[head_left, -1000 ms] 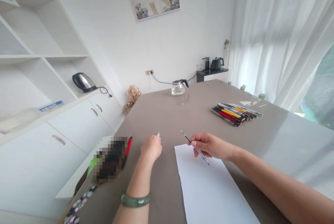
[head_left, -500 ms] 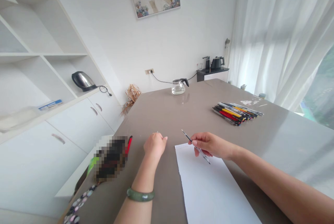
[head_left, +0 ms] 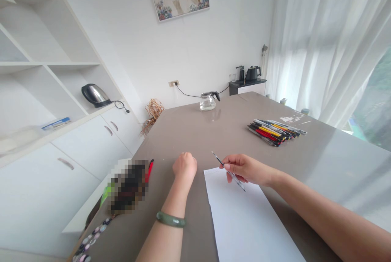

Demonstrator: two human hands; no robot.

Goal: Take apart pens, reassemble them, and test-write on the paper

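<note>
My right hand pinches a clear-barrelled pen between thumb and fingers, its uncovered tip pointing up and away to the left. Beneath it lies a sheet of white paper with faint marks along its far edge. Left of the paper, my left hand is closed in a fist over the table, and whatever may be inside it is hidden. A green bangle circles that wrist. Further right on the table is a pile of pens in black, red, yellow and clear.
A glass pot of clear liquid stands on the brown table at the far side. Near the left edge are a red pen, a blurred-out object and a beaded strap. Paper scraps lie beyond the pens.
My left hand has turned and shifted slightly to the right, still closed. The right hand keeps hold of the pen in nearly the same place. The view has shifted slightly.
</note>
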